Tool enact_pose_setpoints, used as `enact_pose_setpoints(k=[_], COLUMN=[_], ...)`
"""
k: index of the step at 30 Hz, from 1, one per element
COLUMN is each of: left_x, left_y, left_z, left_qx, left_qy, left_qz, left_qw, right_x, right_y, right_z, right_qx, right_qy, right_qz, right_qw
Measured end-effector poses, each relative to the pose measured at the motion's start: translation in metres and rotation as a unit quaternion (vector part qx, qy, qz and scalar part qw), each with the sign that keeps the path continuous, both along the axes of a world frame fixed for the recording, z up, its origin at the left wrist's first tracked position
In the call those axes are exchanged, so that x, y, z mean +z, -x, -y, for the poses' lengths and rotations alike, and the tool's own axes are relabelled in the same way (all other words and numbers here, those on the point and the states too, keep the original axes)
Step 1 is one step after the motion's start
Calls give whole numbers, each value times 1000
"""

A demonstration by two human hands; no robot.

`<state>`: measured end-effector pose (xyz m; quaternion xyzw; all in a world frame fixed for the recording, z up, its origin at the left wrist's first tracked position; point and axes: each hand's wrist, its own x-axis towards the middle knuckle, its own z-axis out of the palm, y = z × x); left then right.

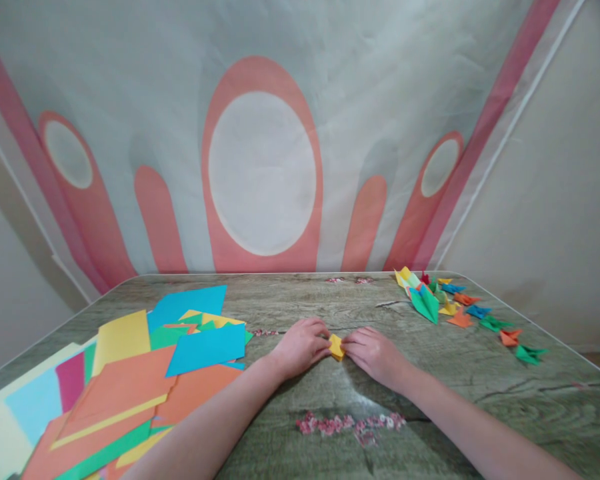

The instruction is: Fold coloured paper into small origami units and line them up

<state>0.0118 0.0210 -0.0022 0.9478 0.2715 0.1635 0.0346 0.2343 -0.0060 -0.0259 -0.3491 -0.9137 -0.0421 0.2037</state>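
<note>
A small folded piece of yellow paper (337,347) lies on the wood-patterned table (455,380) at its middle. My left hand (303,345) pinches its left side with curled fingers. My right hand (375,352) pinches its right side the same way. Both hands rest low on the tabletop, and the paper shows only between the fingertips.
A loose heap of coloured paper sheets (130,380) covers the table's left side. Several small folded paper figures (460,310) lie along the far right edge. A pink flower print (350,423) marks the tabletop in front of my hands. A painted backdrop (263,167) hangs behind.
</note>
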Motion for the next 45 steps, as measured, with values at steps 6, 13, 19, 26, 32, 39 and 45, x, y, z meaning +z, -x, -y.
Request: enact_pose_setpoints(k=[6, 13, 19, 26, 32, 39, 45], left_x=[-1, 1, 2, 0, -3, 3, -1], left_y=[0, 1, -3, -7, -4, -6, -11], left_z=[-1, 0, 4, 3, 1, 10, 11], left_qx=[0, -3, 1, 30, 68, 43, 18], left_qy=[19, 19, -51, -46, 30, 24, 15], left_qz=[23, 27, -21, -26, 26, 29, 30], left_qw=[1000, 999, 998, 998, 997, 998, 999], right_x=[-3, -3, -3, -4, -4, -3, -5], right_y=[-4, -9, -8, -3, -1, -1, 0], right_z=[-5, -9, -10, -10, -9, -7, -8], right_qx=[2, 7, 19, -4, -18, -19, -25], right_qy=[13, 39, 16, 52, 96, 104, 104], right_qz=[-61, -86, -63, -98, -144, -136, -131], right_qw=[998, 996, 998, 994, 985, 985, 986])
